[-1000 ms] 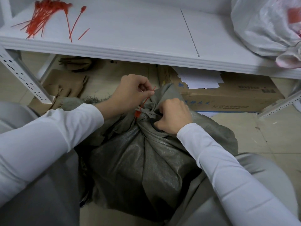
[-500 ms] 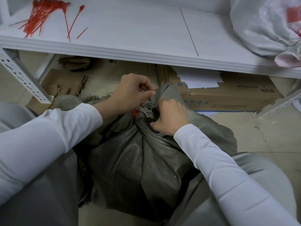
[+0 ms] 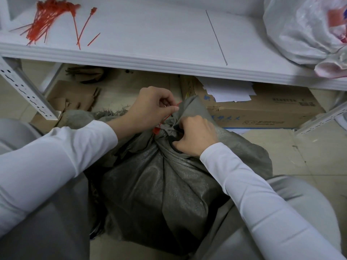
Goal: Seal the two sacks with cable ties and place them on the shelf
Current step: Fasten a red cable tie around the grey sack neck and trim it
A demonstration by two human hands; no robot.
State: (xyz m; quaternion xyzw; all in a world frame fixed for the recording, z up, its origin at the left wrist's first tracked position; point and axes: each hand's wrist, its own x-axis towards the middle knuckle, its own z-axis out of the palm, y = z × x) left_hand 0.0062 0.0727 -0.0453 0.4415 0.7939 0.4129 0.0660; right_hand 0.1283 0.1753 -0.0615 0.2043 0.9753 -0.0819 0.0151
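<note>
Head view: the grey woven plastic sack point(image 3: 159, 184) stands on the floor between the person's knees, below the white metal shelf point(image 3: 150, 34). The right hand point(image 3: 195, 136) curls round its bunched neck, holding it gathered. The left hand point(image 3: 150, 107) pinches the tail of the thin red plastic cable tie point(image 3: 156, 130), probably to draw it tight.

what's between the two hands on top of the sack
In the head view, the bunched neck of the grey sack lies between the left hand and right hand, with the red cable tie looped round it.
</note>
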